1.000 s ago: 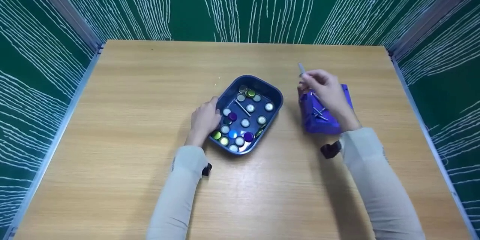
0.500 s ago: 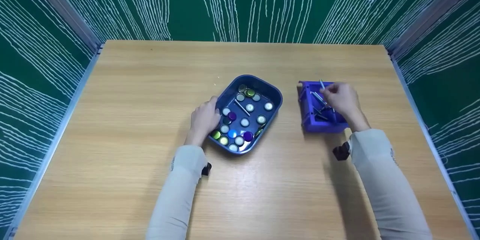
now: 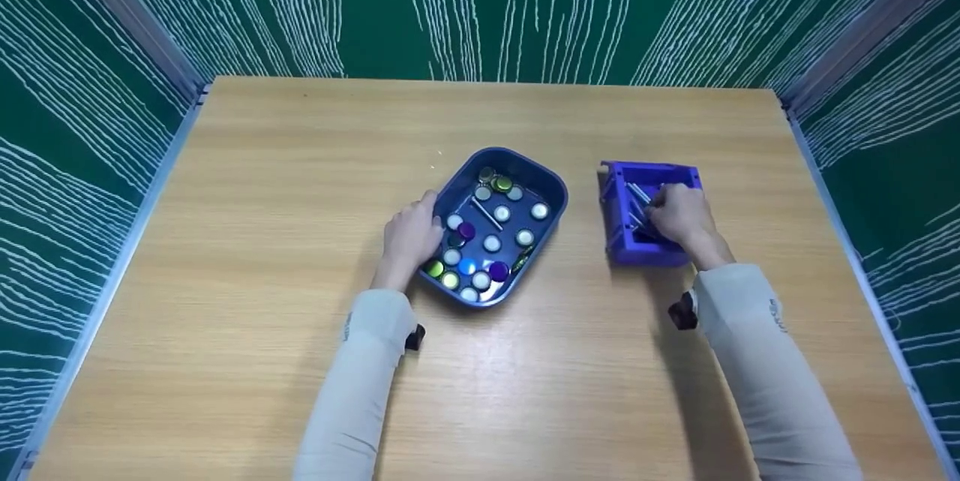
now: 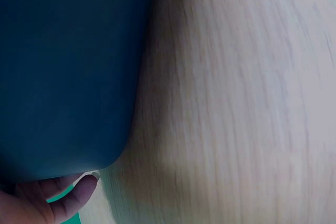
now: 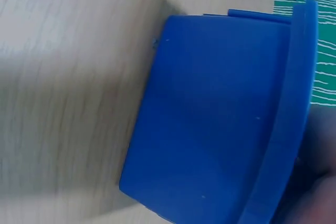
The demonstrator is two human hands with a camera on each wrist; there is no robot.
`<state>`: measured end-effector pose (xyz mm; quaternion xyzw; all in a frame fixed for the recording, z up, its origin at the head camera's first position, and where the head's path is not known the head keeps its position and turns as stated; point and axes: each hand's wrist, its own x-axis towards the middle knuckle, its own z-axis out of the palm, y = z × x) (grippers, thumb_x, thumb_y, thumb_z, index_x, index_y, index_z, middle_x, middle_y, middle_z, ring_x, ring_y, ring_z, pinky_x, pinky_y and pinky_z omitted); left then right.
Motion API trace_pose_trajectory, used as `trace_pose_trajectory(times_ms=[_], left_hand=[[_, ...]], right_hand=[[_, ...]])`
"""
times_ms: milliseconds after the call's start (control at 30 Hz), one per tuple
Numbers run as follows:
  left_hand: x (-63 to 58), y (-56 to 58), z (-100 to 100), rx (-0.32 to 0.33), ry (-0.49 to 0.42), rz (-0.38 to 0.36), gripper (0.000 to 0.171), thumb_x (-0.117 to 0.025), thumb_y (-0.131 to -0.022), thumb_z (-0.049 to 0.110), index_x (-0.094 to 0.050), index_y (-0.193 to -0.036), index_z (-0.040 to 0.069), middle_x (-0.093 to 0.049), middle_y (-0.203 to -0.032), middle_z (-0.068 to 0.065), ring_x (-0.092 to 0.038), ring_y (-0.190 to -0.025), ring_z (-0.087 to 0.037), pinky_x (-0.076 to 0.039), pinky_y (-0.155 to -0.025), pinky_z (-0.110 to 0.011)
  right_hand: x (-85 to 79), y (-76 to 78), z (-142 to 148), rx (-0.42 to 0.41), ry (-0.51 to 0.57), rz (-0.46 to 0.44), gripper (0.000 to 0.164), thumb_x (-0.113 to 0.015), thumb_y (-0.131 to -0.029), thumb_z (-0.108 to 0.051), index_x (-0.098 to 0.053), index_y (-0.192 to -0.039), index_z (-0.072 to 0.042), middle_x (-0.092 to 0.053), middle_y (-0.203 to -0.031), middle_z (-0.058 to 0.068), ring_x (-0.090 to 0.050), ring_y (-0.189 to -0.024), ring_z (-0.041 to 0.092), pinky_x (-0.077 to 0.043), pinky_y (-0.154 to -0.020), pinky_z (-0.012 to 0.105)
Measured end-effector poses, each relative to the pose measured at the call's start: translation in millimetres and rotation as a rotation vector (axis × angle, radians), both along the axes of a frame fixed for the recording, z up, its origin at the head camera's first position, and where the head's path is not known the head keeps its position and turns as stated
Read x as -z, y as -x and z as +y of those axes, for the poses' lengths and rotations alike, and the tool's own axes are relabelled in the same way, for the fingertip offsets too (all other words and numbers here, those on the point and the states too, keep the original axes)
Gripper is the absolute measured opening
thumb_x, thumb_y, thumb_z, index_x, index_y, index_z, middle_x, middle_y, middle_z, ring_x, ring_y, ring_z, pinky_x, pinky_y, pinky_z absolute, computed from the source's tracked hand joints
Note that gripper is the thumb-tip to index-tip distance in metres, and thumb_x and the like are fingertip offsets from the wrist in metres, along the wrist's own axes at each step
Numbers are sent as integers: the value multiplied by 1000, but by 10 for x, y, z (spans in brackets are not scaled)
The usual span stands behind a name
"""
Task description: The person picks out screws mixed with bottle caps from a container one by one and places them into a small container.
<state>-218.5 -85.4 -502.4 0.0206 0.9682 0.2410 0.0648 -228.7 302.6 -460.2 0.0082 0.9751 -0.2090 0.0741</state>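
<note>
My left hand [image 3: 409,238] grips the left rim of a navy plastic tub [image 3: 536,166], thumb at the edge. In the left wrist view its fingers [image 4: 76,200] lie against the outer wall of the tub. Bottle caps [image 3: 491,243] in white, green, purple and blue are scattered over the tub's floor, with one thin silver rod [image 3: 487,214] among them. My right hand [image 3: 684,214] reaches down into a purple basket [image 3: 651,256], fingers bent. Several silver rods [image 3: 637,193] lie in the basket beside its fingertips. Those fingertips are hidden, so I cannot tell whether they hold a rod.
Both containers stand on a light wooden table [image 3: 300,166], with a gap of bare wood between them. Tiny pale crumbs lie just behind the tub. Green panels [image 3: 375,23] with white streaks enclose the back and sides.
My right hand, pinching a silver rod, has come from over the basket's far left corner and gone down into the basket. The left hand and tub have stayed in place.
</note>
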Motion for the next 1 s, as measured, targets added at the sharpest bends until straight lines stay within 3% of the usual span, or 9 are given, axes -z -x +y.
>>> trace_pose_trajectory(times_ms=[133, 300, 500, 800, 1000], left_hand=[[9, 4, 1, -2, -3, 4, 40, -50, -96, 17, -52, -136, 11, -68, -119, -21, -66, -106, -42, -52, -86, -55], [10, 2, -3, -3, 3, 31, 37, -50, -94, 16, -54, -131, 10, -69, -115, -22, -67, -102, -45, -53, -82, -56], [6, 1, 5, 3, 7, 14, 39, -50, -95, 16, -53, -134, 10, -68, -118, -21, -67, -103, -43, -52, -84, -56], [12, 6, -2, 2, -7, 8, 39, -50, -95, 16, -53, -134, 10, -68, -120, -20, -66, -105, -41, -52, -86, -55], [5, -1, -2, 8, -5, 7, 41, -50, -95, 17, -52, -136, 11, -68, -120, -20, -67, -105, -41, -53, -85, -55]], right_hand=[[-23, -2, -28, 20, 28, 38, 26, -53, -89, -7, -67, -101, 12, -68, -100, 30, -63, -92, 40, -50, -84, 55], [-70, 1, -60, 34, 50, 124, 26, -49, -89, -6, -67, -99, 10, -68, -99, 30, -63, -92, 43, -48, -86, 58], [-136, 9, -112, 57, 88, 152, 26, -48, -92, -9, -66, -100, 8, -67, -98, 27, -60, -91, 39, -46, -85, 55], [-287, 82, -290, 63, 128, 68, 34, -46, -99, -16, -62, -119, 7, -65, -111, 28, -59, -95, 35, -48, -83, 48], [-352, 114, -399, 40, 166, 45, 34, -46, -101, -16, -62, -120, 6, -65, -113, 27, -58, -92, 31, -47, -76, 38]])
